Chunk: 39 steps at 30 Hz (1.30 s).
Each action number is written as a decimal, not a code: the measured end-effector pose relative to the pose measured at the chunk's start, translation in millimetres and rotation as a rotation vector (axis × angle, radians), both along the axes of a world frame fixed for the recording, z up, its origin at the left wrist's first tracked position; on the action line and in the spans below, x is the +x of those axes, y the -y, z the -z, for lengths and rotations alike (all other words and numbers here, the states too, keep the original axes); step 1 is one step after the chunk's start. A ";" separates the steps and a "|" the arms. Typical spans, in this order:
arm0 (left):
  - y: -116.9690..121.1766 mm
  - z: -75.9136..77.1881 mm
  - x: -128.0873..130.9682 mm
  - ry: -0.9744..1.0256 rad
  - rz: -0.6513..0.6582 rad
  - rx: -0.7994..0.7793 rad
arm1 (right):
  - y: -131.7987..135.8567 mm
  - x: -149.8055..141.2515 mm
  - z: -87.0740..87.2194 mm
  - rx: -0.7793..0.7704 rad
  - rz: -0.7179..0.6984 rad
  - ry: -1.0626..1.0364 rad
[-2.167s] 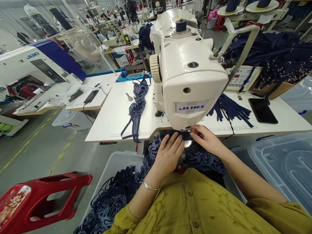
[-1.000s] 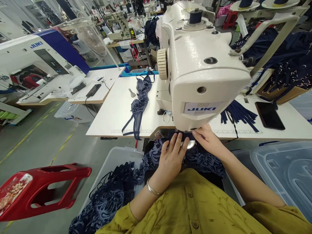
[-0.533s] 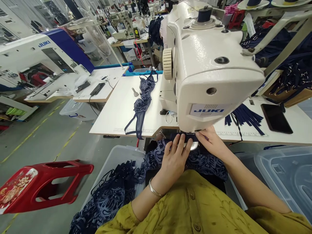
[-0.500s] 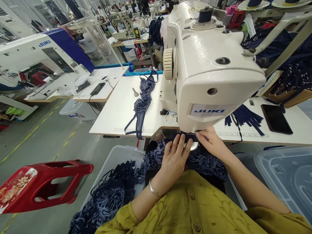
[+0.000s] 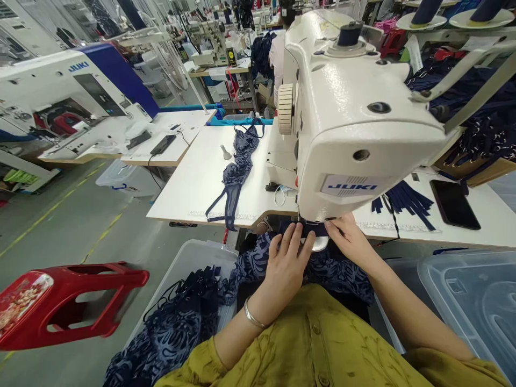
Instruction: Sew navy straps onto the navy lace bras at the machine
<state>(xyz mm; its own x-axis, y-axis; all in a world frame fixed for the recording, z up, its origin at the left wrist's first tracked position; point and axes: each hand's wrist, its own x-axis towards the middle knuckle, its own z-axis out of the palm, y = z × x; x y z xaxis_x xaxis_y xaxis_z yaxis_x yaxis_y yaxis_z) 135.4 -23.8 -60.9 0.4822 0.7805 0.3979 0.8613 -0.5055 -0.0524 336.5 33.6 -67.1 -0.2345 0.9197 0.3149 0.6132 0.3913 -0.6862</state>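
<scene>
Beneath the head of a white sewing machine [image 5: 363, 134], a navy fabric band [image 5: 320, 229] lies across the machine's narrow metal arm. My left hand [image 5: 283, 263] rests on the band with fingers spread flat, just left of the needle area. At the band's right end, my right hand [image 5: 350, 241] pinches its edge between thumb and fingers. Blue patterned bra fabric [image 5: 342, 279] hangs below, over my lap; whether it joins the band is hidden. The needle tip is hard to make out. Another patterned bra [image 5: 237, 172] lies on the white table [image 5: 181, 188] to the left.
A plastic bin [image 5: 193, 248] at my left holds piled patterned bras [image 5: 173, 322]. Navy strips [image 5: 407, 201] and a phone [image 5: 455, 204] lie on the table at right. Clear lidded bins [image 5: 475, 301] stand below. A red stool [image 5: 80, 301] is on the floor at left.
The view has shifted slightly. Both hands stay at the needle area, and a little more of the navy band shows between them.
</scene>
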 end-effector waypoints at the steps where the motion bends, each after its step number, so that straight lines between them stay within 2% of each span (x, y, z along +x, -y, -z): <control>1: 0.2 0.0 0.4 0.002 0.000 -0.001 | 0.7 -0.6 -0.3 0.007 0.001 -0.012; 5: 0.1 -0.6 3.0 -0.004 0.003 -0.012 | 4.7 -2.0 0.8 -0.005 0.065 -0.106; 10: -1.3 -0.8 6.7 -0.007 0.016 0.003 | 9.6 -1.9 2.9 -0.185 0.097 -0.257; 17: -1.2 -3.2 10.3 0.000 0.027 0.005 | 7.1 -0.9 -2.3 -0.250 0.068 -0.239; 19: 2.2 -2.2 7.7 0.007 0.075 -0.008 | 10.1 2.7 -6.8 -0.306 0.046 -0.209; 22: 8.7 4.4 -1.8 0.079 0.261 -0.009 | 22.9 12.4 -19.1 -0.375 -0.062 -0.108; 24: 11.3 10.4 -10.0 0.218 0.408 0.008 | 35.7 19.8 -30.7 -0.336 -0.167 -0.066; 27: 11.3 14.9 -18.5 0.407 0.576 -0.074 | 55.9 27.4 -49.3 -0.143 -0.326 -0.073; 31: 11.6 8.8 -17.5 0.394 0.655 -0.201 | 75.6 27.0 -68.2 0.038 -0.586 -0.060; 34: 15.1 0.6 -16.3 0.426 0.623 -0.237 | 81.0 26.3 -76.9 0.115 -0.600 -0.014; 39: 13.7 -12.3 -25.4 0.493 0.332 -0.575 | 77.5 34.6 -83.5 0.193 -0.421 -0.091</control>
